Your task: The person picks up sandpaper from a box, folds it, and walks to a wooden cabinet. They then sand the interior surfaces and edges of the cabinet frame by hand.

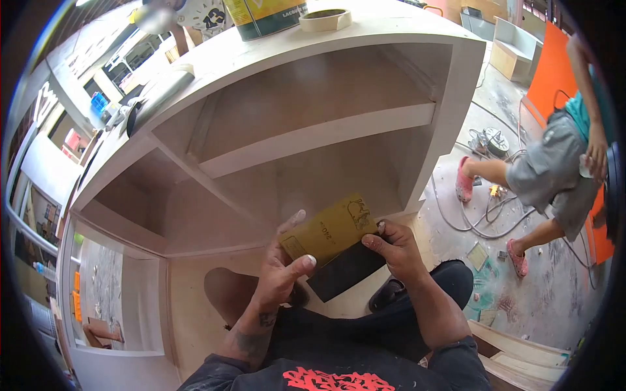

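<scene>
A sheet of sandpaper (329,228) is stretched between my two hands over my lap. Its yellow printed back, marked 240, faces up, and a dark abrasive part (345,270) shows below it. My left hand (282,260) grips the left end, thumb on top. On the right end, my right hand (396,247) pinches the sheet near its corner between thumb and fingers. Just beyond the sandpaper stands a pale wooden cabinet (319,140) with open compartments.
A lacquer can (267,19) and a roll of masking tape (326,19) sit on the cabinet top. At right a person (554,163) in pink clogs stands among cables (482,225) on the stained floor. An orange panel (548,72) rises behind them.
</scene>
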A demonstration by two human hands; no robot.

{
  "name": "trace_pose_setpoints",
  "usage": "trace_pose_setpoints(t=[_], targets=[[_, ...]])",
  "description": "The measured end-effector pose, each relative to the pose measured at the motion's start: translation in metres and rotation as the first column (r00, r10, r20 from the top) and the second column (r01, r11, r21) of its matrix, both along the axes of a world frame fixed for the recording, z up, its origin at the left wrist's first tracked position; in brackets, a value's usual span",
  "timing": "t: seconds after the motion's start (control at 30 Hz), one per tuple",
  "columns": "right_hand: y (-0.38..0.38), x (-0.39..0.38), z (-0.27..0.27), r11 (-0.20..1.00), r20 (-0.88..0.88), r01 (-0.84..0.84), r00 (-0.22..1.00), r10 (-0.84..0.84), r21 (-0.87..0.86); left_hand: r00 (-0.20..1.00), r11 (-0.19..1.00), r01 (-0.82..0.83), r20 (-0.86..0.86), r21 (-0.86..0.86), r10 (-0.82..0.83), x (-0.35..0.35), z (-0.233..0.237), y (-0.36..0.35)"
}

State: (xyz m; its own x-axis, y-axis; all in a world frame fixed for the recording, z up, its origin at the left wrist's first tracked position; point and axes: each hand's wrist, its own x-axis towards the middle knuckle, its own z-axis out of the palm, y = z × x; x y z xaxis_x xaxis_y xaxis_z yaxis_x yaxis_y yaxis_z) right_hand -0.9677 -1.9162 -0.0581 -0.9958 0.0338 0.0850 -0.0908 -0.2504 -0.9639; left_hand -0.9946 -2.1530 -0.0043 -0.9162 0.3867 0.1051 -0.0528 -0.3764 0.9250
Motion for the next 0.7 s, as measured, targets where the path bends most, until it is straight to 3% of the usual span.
trace_pose_setpoints(t=[0.2, 0.3, 0.4, 0.5, 0.6, 0.7], targets=[[-0.002, -0.001, -0.001, 0.999, 0.047, 0.015, 0.999, -0.017, 0.035, 0.999, 0.991, -0.051, 0.003, -0.123, 0.052, -0.005, 0.000, -0.004], [-0.005, 0.000, 0.008, 0.998, 0.036, 0.041, 0.998, -0.043, 0.054, 0.999, 0.993, -0.052, 0.010, -0.102, 0.053, -0.001, 0.005, -0.001], [-0.004, -0.001, 0.000, 0.994, -0.014, 0.077, 0.997, -0.076, 0.077, 0.997, 0.997, -0.002, 0.074, 0.074, -0.004, 0.000, -0.005, 0.001], [-0.001, -0.004, -0.009, 0.986, -0.053, 0.092, 0.995, -0.086, 0.139, 0.978, 0.986, 0.160, 0.130, 0.044, -0.164, 0.002, -0.021, -0.005], [-0.005, -0.001, 0.000, 0.991, -0.020, 0.105, 0.994, -0.104, 0.087, 0.974, 0.958, 0.189, 0.168, -0.213, -0.155, 0.007, -0.028, -0.008], [-0.005, 0.000, 0.004, 0.994, 0.005, 0.090, 0.996, -0.090, 0.056, 0.978, 0.865, 0.138, 0.202, -0.483, -0.043, 0.009, -0.022, -0.006]])
